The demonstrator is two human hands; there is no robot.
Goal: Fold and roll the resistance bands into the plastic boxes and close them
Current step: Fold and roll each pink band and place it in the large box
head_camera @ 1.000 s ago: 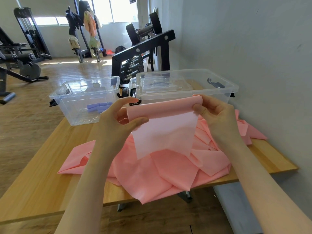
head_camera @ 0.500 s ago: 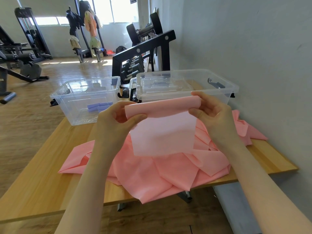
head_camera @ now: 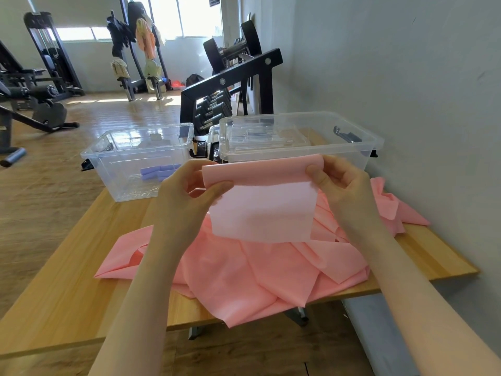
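Both hands raised above the worktop [head_camera: 67, 289], with a pink resistance band [head_camera: 260, 185] stretched flat between them. Left hand [head_camera: 187, 196] clamped on the band's left end: thumb pressed across the front of the folded top edge, the other fingers [head_camera: 189, 169] curled behind it. Right hand [head_camera: 344, 185] pinching the right end the same way, thumb laid on the front near the upper corner, fingers wrapped round the back. Folded over at the top into a thicker pink strip, with a paler, thinner single layer hanging straight down below the thumbs, its lower edge free and just above the heap. Underneath, a loose heap of pink band material [head_camera: 257, 275] crumpled on the worktop and drooping over its near edge. Beyond the hands, two clear plastic boxes at the far side of the worktop: the left box [head_camera: 130, 158] open, with several small purple rolls [head_camera: 160, 172] lying on its bottom; the right box [head_camera: 301, 142] just behind the held band, holding clear plastic pieces that look like lids. Black latch clips [head_camera: 199, 149] between the two boxes. Dumbbell rack [head_camera: 230, 88] behind them against the grey wall [head_camera: 393, 77].
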